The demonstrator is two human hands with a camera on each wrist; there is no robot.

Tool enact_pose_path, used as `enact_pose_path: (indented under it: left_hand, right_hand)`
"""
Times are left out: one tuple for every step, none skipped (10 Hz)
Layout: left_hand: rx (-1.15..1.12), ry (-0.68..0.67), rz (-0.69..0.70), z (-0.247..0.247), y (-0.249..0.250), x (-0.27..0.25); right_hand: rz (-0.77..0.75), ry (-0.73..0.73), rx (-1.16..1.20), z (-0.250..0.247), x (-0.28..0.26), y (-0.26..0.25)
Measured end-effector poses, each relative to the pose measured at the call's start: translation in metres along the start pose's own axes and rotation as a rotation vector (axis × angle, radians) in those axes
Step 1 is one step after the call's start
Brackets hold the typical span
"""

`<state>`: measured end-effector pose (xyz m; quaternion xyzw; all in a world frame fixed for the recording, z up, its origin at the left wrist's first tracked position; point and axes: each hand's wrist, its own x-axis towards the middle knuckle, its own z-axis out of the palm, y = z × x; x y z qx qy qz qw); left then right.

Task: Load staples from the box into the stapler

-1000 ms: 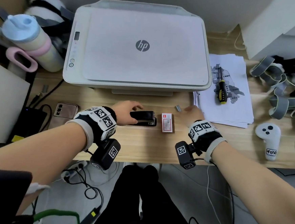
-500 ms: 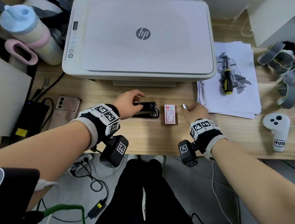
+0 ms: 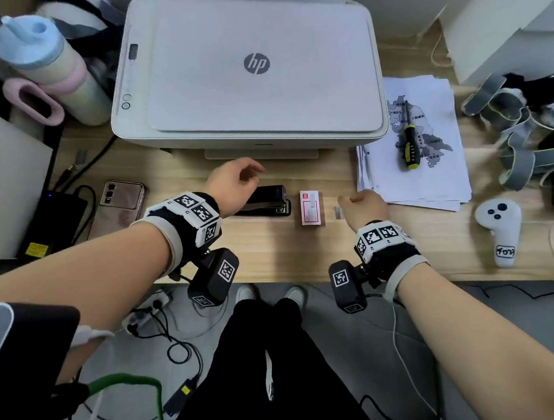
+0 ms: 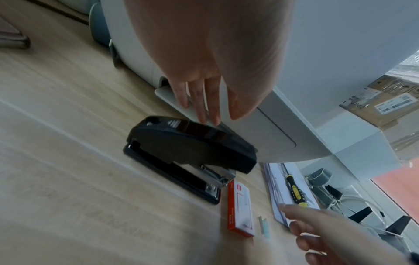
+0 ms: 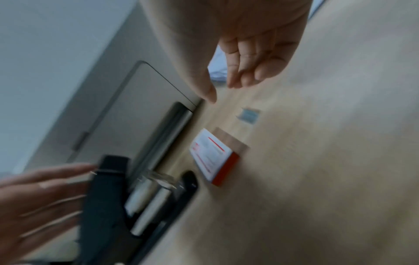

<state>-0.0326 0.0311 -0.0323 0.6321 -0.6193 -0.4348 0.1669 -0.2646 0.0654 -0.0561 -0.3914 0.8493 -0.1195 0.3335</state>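
I am looking at an office desk, or a home office. A white HP printer [image 3: 244,70] sits on the wooden worktop [image 3: 272,250] beside a stack of printed papers [image 3: 431,164], a phone [image 3: 122,197], a drink bottle [image 3: 49,68] and a VR controller [image 3: 499,225]. Cables and a power strip [image 3: 147,308] lie on the floor underneath.
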Motion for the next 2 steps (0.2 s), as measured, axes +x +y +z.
enact_pose_path:
  left_hand:
    - [0.032,-0.019,-0.002,-0.008,0.012,-0.001]
    - [0.006,-0.124,0.067,-0.021,0.03,-0.004]
  right_hand:
    - [-0.083,-0.031,0.077,-0.008,0.001,-0.02]
    - [-0.219,-0.056,0.198,-0.018,-0.01,-0.048]
